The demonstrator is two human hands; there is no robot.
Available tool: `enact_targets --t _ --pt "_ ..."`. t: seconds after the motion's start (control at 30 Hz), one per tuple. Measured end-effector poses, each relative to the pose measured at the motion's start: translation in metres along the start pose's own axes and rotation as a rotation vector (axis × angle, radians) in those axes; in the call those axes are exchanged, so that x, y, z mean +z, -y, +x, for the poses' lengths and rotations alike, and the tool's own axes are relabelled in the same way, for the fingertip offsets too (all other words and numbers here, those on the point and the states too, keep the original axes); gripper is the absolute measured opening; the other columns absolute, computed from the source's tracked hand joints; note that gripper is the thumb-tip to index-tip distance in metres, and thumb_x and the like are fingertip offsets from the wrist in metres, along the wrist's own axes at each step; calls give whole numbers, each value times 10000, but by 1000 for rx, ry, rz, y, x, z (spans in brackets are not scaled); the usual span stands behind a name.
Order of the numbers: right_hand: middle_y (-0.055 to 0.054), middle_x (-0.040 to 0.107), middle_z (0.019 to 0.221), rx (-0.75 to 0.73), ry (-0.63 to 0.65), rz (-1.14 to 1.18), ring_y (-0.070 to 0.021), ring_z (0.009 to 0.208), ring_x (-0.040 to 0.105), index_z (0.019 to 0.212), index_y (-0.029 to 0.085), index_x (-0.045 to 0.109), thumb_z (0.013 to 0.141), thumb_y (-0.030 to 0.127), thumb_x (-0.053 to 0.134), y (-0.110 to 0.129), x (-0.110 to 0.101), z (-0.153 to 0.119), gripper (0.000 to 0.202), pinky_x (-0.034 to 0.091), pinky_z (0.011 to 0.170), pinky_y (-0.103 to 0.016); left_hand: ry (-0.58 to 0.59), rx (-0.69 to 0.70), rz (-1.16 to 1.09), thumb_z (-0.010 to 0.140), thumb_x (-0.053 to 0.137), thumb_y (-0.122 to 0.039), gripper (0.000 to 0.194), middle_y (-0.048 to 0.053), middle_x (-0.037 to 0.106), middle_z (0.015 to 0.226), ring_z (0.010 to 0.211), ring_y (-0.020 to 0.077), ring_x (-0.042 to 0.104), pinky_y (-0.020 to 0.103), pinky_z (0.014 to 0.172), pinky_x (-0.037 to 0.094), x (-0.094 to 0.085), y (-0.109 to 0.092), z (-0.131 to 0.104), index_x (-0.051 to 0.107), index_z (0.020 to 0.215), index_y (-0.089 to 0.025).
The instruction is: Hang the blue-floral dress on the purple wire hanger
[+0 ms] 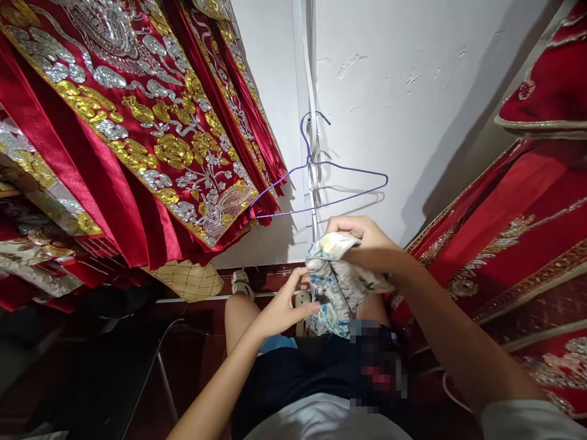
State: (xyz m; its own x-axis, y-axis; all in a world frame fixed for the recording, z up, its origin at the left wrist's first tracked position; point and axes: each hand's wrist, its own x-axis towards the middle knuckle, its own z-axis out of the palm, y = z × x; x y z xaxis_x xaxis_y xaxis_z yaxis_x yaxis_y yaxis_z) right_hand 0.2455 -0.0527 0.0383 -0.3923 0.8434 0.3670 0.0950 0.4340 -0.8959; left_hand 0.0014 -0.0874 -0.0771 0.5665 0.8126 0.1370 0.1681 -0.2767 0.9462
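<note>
A: From the head camera, where is the patterned cloth [337, 290]?

B: Between the two hands, in a bunch, its longer way running from the right hand [369, 235] down toward the person's lap. The right hand is nearer its top end; the left hand [284, 310] is at its side, lower.

A: And how do the hands stand?

B: The right one's fingers curl round the top fold, pinching it. The left one's thumb and fingers are parted, the thumb over the cloth's edge; whether it grips, one cannot tell.

A: What edges are near?

B: The purple hanger [309, 160] hangs just beyond both hands, its bar closer to the right. Past it is bare wall [371, 61]. Red embroidered garments [174, 150] crowd beyond the left hand; other red garments [527, 238] flank the right forearm.
</note>
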Motion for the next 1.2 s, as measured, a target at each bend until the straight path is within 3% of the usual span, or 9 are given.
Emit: enact_targets --t 0.07,0.13,0.27,0.37,0.47,0.6,0.73,0.93,1.2 --pt "25 546 654 3 75 5 -120 599 483 698 193 556 706 156 666 5 14 1 116 351 541 -232 -21 17 13 870 727 -410 606 116 547 1427 1313 274 513 360 1126 378 8 -4 5 497 1404 -238" --pt "25 555 664 -16 56 -8 -127 613 501 706 195 556 702 142 652 4 18 4 110 364 550 -235 11 14 67 890 693 -429 466 98 630 1349 1247 282 570 345 1091 411 16 -3 9 613 1292 -207" --pt "-5 622 744 -137 -214 -201 -170 699 577 775 193 610 741 215 706 -17 -5 20 105 434 637 -278 -4 -92 269 902 626 -513 354 63 757 940 888 273 674 332 888 500 10 8 7 738 896 -178" --pt "-57 700 963 -180 -362 -371 -238 911 639 953 202 660 773 255 695 -50 -30 44 191 483 830 -365 -225 -137 433 756 755 -564 390 67 692 680 746 295 653 366 850 500 -18 8 5 674 620 -207" --pt "-90 712 1122 -155 -393 -433 -275 1061 636 1049 204 675 816 296 623 -87 -44 66 256 455 954 -427 -399 -60 541 663 835 -533 356 101 729 776 921 357 651 437 979 456 -54 -5 12 659 580 -235" --pt "-68 702 815 44 -396 -435 -253 809 633 790 186 641 846 390 536 -115 -47 76 236 470 776 -374 -449 10 670 755 764 -525 421 128 745 971 1088 373 589 500 1094 381 -95 -22 28 597 501 -233" --pt "0 571 629 61 -463 -441 -176 643 522 646 206 534 811 364 558 -105 -51 62 229 393 626 -288 -478 45 634 686 822 -472 372 144 698 1057 1203 389 496 504 1175 309 -117 -21 39 605 517 -222" --pt "31 467 590 100 -487 -501 -144 619 441 577 222 449 767 317 582 -72 -67 32 251 343 585 -269 -588 98 579 759 735 -337 167 103 607 1366 1376 417 300 591 1214 147 -108 -28 53 652 682 -214" --pt "26 452 565 139 -457 -361 -150 579 424 607 222 461 773 340 580 -63 -41 23 236 343 553 -278 -641 402 701 910 511 -216 58 106 635 1116 1063 260 581 403 961 437 -77 -84 103 563 892 -199"
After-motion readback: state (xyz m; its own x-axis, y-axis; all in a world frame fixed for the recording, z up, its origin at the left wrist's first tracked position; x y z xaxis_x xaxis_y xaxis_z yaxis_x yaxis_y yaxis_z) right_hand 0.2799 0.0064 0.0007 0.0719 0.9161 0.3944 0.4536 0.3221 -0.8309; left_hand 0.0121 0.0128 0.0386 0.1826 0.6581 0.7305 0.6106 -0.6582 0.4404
